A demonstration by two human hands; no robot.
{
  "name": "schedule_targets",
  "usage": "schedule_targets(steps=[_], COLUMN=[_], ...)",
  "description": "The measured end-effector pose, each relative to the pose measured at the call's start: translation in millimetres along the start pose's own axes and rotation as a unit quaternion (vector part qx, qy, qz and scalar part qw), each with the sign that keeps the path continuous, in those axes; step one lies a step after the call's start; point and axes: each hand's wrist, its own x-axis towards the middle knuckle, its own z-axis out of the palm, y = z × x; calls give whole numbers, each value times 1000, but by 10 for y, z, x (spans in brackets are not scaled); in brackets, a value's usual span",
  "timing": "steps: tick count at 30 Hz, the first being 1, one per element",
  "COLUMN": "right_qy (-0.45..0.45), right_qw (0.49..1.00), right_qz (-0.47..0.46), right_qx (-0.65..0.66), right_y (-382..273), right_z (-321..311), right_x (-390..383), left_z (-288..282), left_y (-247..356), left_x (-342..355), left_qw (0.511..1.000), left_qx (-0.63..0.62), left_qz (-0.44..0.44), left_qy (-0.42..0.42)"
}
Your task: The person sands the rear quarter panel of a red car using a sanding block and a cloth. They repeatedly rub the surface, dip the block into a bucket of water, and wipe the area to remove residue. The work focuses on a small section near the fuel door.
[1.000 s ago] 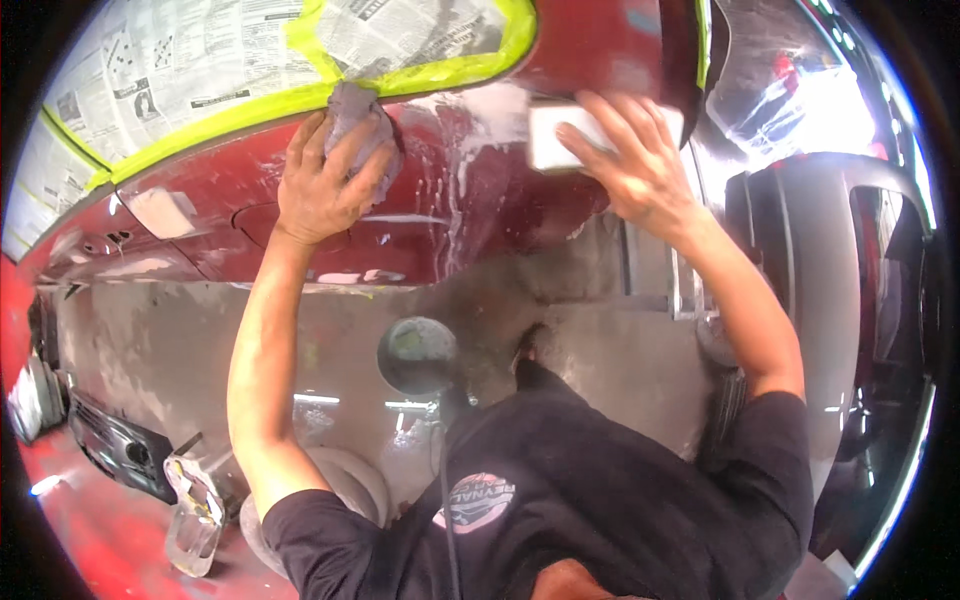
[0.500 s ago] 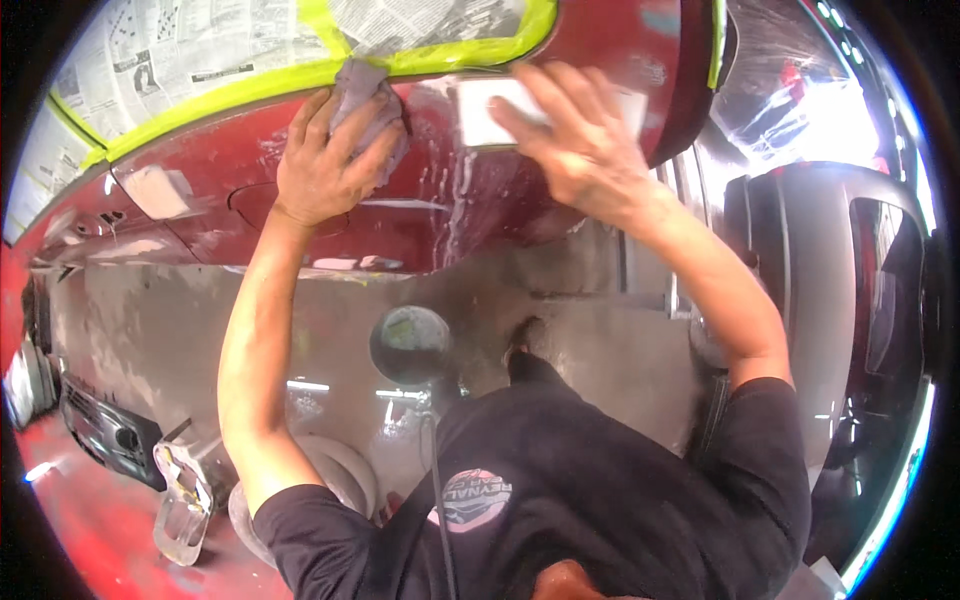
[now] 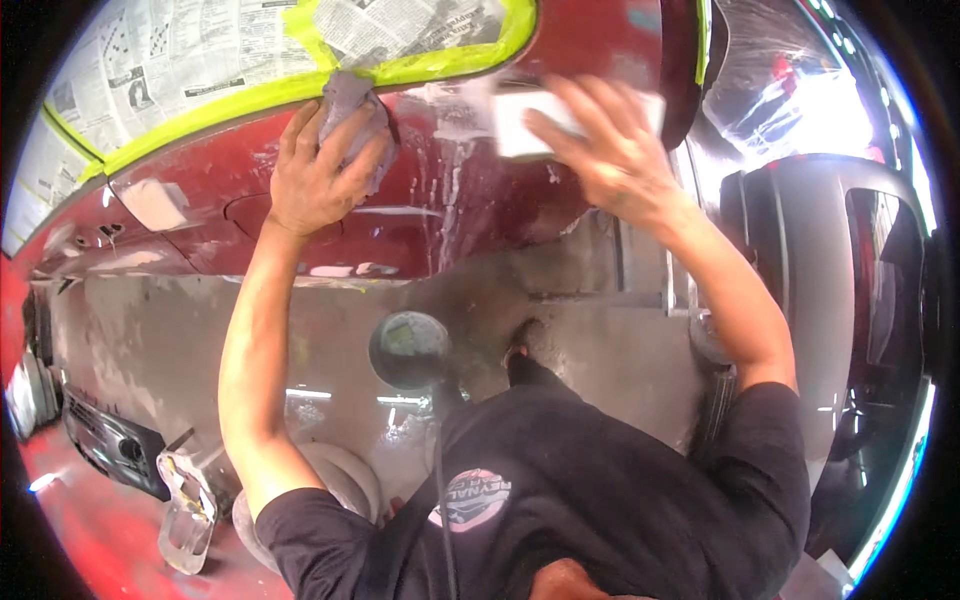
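A red car body panel (image 3: 480, 200) spans the upper part of the head view, with patches of pale filler and milky drips running down it. My left hand (image 3: 315, 185) presses a damp purple-grey cloth (image 3: 350, 108) against the panel, its fingers curled over the folds. To its right, my right hand (image 3: 612, 150), a little blurred, grips a white rectangular sanding block (image 3: 520, 130) lying flat on the panel. The fingers lie across the block's top and the thumb is on its left part.
Newspaper (image 3: 200, 60) held by yellow-green masking tape (image 3: 220, 100) covers the windows. On the wet floor stands a round bucket (image 3: 408, 350). A large grey-black bumper (image 3: 800, 290) is at the right; loose car parts (image 3: 188, 510) lie lower left.
My right hand has slid the sanding block to the right along the panel. The left hand and cloth have barely shifted; the view has moved slightly.
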Motion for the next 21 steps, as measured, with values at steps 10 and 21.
schedule_targets(steps=[10, 21], right_qy=[0, 7], right_qw=[1000, 1000], right_qz=[-1, 17], right_qx=[22, 8], right_y=[3, 53], right_z=[18, -30], right_x=[75, -155], left_z=[9, 17], left_y=[-24, -29], left_x=[-7, 8], left_qw=[1000, 1000], left_qx=[-9, -12], left_qz=[22, 22], left_qy=[-1, 11])
